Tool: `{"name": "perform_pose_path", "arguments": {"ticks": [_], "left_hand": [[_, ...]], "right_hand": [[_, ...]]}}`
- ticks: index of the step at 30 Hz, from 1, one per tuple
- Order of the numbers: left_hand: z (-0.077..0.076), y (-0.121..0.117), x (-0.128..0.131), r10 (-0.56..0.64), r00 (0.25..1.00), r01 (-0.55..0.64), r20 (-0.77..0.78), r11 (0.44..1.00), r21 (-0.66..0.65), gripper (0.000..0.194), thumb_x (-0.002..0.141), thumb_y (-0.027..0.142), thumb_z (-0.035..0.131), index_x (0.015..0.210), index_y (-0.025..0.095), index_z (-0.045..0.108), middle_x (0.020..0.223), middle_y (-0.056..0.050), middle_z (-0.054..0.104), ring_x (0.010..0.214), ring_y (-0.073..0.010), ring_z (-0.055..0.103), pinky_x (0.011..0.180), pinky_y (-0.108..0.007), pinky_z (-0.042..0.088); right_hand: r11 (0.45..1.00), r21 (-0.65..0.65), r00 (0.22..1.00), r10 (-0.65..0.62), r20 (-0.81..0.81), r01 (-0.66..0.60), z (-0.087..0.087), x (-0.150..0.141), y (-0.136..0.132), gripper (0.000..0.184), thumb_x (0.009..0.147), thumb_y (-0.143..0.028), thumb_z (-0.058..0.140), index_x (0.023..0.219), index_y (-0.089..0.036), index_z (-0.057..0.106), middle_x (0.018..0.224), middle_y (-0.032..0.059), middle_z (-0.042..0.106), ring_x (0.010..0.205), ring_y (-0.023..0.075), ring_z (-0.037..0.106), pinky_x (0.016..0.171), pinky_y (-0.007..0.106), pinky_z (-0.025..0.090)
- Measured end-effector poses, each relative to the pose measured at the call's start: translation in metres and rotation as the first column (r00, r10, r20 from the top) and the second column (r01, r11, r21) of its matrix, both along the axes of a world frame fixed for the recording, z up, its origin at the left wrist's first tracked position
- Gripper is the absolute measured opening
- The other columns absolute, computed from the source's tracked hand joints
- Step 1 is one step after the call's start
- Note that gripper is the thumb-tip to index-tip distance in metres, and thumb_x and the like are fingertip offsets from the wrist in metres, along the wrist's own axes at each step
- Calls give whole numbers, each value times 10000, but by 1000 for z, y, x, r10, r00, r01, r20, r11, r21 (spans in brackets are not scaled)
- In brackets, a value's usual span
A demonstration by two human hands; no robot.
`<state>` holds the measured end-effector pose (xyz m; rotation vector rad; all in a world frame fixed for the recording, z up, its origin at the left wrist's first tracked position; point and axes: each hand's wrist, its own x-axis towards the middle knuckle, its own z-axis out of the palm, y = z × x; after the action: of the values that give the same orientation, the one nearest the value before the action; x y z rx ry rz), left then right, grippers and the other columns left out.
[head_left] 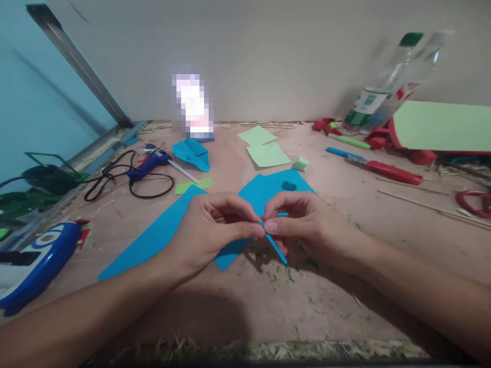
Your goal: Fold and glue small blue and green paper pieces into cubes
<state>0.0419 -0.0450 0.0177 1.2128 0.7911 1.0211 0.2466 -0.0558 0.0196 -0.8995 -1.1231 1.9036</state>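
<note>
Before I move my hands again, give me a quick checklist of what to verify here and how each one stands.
1. Both hands on the piece: ok. The left hand and right hand pinch the thin blue strip.
2. Far end of the strip gripped firmly: cannot tell, fingers hide part of it.
3. Tabletop free of scraps: not ok, green bits lie near the hands.
4. Glue gun away from the fingers: ok, it lies off to the left.
5. Glue gun cool: cannot tell by sight.
6. Red-handled tool away from the hands: ok, it lies off to the right.
</note>
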Motion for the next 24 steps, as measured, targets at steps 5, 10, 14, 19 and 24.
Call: {"name": "perform_pose_path", "arguments": {"ticks": [5,10,14,19,24], "left_hand": [[-1,0,-2,-54,998,55,12,998,-28,196,665,34,915,693,207,826,663,19,806,603,-116,764,608,-146,607],[-4,2,-2,30,999,-30,-37,1000,10,179,656,100,968,695,199,825,693,-1,811,616,-112,742,623,-159,605],[-2,3,-4,56,994,-54,94,998,-17,176,695,139,978,738,215,825,766,4,827,682,-107,747,667,-163,613],[-2,3,-8,-192,920,214,342,977,-26,165,744,167,976,797,227,832,768,3,834,711,-126,769,682,-196,628],[-6,4,-9,-392,808,437,439,900,0,181,743,184,985,784,221,813,751,-7,832,673,-158,777,656,-247,645]], "right_hand": [[999,-29,1000,12,18,-12,-1,1,0,307,708,-303,984,788,-175,717,590,-36,681,493,82,595,476,176,463],[998,-54,997,-21,69,24,-2,-2,-1,349,732,-388,971,776,-180,694,576,-41,664,488,77,571,479,176,436],[998,-38,997,-43,59,45,-1,-6,-6,364,783,-459,937,801,-178,707,680,-2,722,584,107,659,540,196,493],[998,-65,999,25,-25,-27,1,-8,-13,382,792,-480,937,809,-166,721,740,15,737,635,110,678,599,209,511],[994,-91,998,67,0,-66,2,-7,-14,390,796,-487,935,789,-153,732,675,23,715,593,94,632,537,184,436]]}}
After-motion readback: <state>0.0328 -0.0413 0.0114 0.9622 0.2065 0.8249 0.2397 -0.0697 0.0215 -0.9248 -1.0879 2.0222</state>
